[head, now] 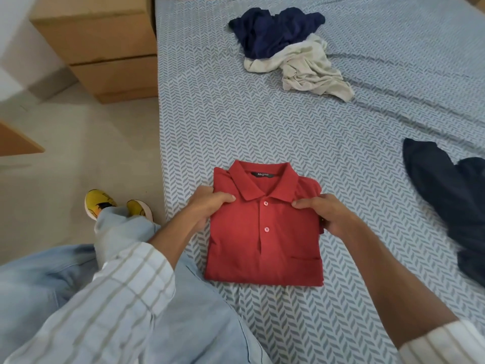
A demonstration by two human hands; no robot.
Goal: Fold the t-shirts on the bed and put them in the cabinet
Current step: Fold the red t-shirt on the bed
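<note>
From my head camera, looking down, the folded red cotton polo shirt [265, 232] lies flat on the bed with its grey-and-white herringbone sheet [210, 114], collar away from me and two buttons showing on the placket. A black label inside the collar carries white writing that looks like "Allcno...", too blurred for me to read fully. My left hand [207, 208] has its grip pinching the shirt's left shoulder edge, thumb on top; my right hand [325, 214] pinches the right shoulder edge the same way. Further up the bed, a crumpled navy blue shirt [273, 30] lies touching a crumpled off-white shirt [307, 69]. Another dark navy garment [451, 195] sprawls at the right. A wooden cabinet with drawers [105, 48] stands beside the bed, its drawers closed.
</note>
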